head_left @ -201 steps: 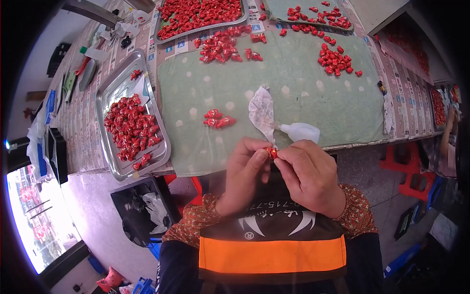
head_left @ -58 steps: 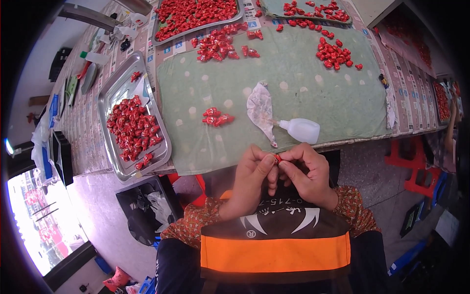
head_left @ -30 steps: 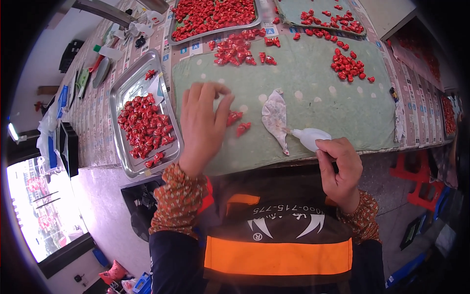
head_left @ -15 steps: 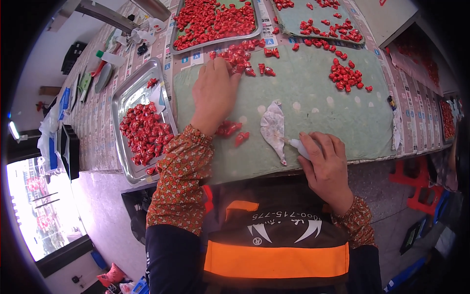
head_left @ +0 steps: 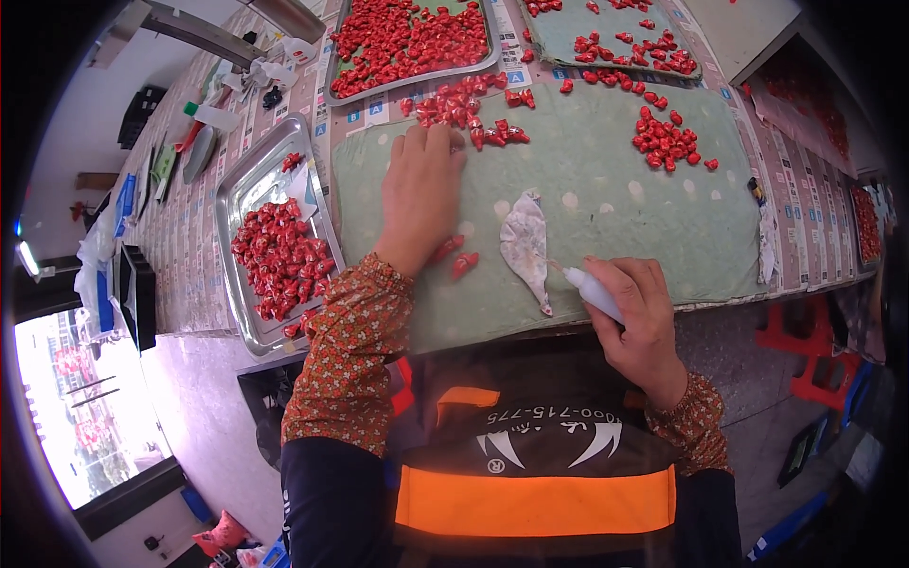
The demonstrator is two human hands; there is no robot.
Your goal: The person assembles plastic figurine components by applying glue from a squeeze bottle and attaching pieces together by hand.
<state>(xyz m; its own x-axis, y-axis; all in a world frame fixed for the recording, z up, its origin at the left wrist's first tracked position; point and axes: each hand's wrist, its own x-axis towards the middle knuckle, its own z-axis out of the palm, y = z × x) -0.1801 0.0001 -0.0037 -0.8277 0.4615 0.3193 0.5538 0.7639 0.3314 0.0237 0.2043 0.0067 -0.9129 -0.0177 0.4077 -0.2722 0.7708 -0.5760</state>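
My right hand [head_left: 636, 322] is wrapped round a small white squeeze bottle [head_left: 597, 293], its narrow tip pointing up and left toward a crumpled, stained white cloth [head_left: 525, 248]. The tip is apart from the cloth. My left hand [head_left: 421, 194] reaches forward over the green mat [head_left: 587, 237], fingers bent and close together. Its fingertips are at the near edge of a loose heap of small glossy red figurines [head_left: 453, 102]; whatever they hold is hidden. A short row of the same figurines [head_left: 498, 134] lies just right of these fingers. Two more red figurines [head_left: 462, 264] lie beside my left wrist.
At left stands a metal tray [head_left: 227, 237] partly filled with red figurines. Another full metal tray [head_left: 331, 80] is at the back, beside a green board [head_left: 559, 43] with more. A red cluster [head_left: 666, 140] lies at the mat's far right. A green-capped bottle [head_left: 213, 115] stands far left.
My left hand has drawn back slightly toward me from the heap. The figurines beside it now sit closer together in a row. My right hand has tilted, showing more of the squeeze bottle.
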